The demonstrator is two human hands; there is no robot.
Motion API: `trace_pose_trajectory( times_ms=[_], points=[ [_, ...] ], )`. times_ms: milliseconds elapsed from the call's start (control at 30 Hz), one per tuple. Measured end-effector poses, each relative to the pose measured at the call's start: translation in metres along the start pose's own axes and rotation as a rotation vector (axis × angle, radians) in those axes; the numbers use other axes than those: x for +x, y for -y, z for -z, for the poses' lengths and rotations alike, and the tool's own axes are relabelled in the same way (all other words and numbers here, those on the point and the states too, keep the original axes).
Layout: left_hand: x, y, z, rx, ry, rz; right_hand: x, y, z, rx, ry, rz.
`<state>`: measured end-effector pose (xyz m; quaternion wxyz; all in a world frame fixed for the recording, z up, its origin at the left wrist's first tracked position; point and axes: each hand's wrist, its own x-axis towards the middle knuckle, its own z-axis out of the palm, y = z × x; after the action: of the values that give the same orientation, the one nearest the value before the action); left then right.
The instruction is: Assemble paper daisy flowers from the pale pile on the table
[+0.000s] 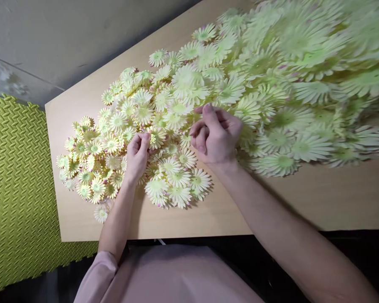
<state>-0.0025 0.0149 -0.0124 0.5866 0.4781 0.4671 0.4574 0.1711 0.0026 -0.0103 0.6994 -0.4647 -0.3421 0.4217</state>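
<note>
My left hand (137, 156) has thumb and forefinger closed on a pale yellow artificial flower (158, 137), which shows a small raised yellow-green centre. To its right, my right hand (216, 134) hovers over the pile with thumb and fingers curled together. Whatever may be between those fingertips is too small or hidden to make out. Around and beneath both hands lies a heap of daisy-like artificial flower heads (178, 179), pale yellow with greenish centres and some pinkish-purple petal tips.
The heap rests on a light wooden table (227, 206) and spreads far to the right, where larger flower heads (303, 46) are piled up. Green textured foam matting (19, 181) lies left of the table. A grey wall (91, 33) runs behind it.
</note>
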Motion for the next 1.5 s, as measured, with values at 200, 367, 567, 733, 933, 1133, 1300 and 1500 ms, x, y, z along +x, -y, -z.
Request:
trace_pose_trajectory(
  times_ms=[200,367,567,733,933,1133,1300,1500],
  points=[
    [-0.002,-0.004,-0.001,0.07,0.011,-0.016,-0.016,-0.001,-0.012,-0.165,0.284,-0.047],
    [-0.003,-0.006,-0.003,0.103,0.031,-0.042,-0.02,0.0,-0.016,-0.256,0.331,-0.065],
    [-0.003,-0.007,-0.003,0.112,0.037,-0.053,-0.019,-0.002,-0.015,-0.223,0.34,-0.111],
    [-0.003,-0.006,-0.003,0.122,0.046,-0.049,-0.019,-0.003,-0.014,-0.204,0.364,-0.134],
    [-0.002,-0.005,-0.002,0.115,0.047,-0.068,-0.019,-0.005,-0.013,-0.2,0.367,-0.132],
    [-0.002,-0.005,-0.001,0.138,0.07,-0.079,-0.017,0.001,-0.016,-0.194,0.375,-0.158],
    [-0.002,-0.004,-0.001,0.112,0.063,-0.061,-0.016,0.002,-0.016,-0.146,0.403,-0.199],
    [-0.001,-0.001,-0.001,0.015,0.012,-0.001,-0.014,-0.005,-0.011,-0.052,0.389,-0.16]
  ],
)
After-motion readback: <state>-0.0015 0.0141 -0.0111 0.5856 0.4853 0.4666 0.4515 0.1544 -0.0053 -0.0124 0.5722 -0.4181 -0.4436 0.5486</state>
